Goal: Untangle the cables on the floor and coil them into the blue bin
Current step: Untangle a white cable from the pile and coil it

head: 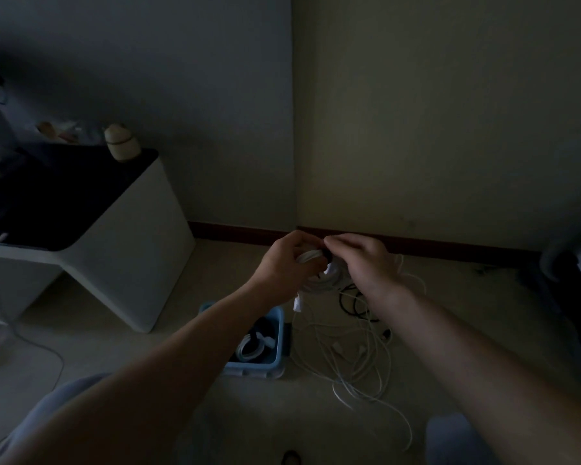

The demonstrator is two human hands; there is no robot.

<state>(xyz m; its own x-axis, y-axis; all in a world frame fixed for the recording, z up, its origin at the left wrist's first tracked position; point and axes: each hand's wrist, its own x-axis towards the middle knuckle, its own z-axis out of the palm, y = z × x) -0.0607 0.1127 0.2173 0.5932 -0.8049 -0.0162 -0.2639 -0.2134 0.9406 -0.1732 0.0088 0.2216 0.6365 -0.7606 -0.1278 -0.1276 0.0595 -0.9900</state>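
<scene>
1. The room is dim, so small details are lost in shadow.
2. The left hand (287, 263) grips a white coil (319, 276) of cable, held up in the air above the floor (316, 414). Its fingers are curled round the loops, and the fingertips are hidden behind them.
3. The right hand (366, 263) meets it from the other side, fingers pressed together in a pinch at the coil's top. A small dark piece shows just there; what it is cannot be made out.
4. The blue bin (280, 333) stands on the floor below the hands, its left side covered by the left forearm. Coiled cables (252, 347) already lie inside.
5. Just right of the bin, loose white cables (353, 350) sprawl in a tangle on the floor, with a black cable (351, 305) partly hidden under the right wrist.
6. At left stands a white table (131, 250) with a dark top, cut off by the frame edge.
</scene>
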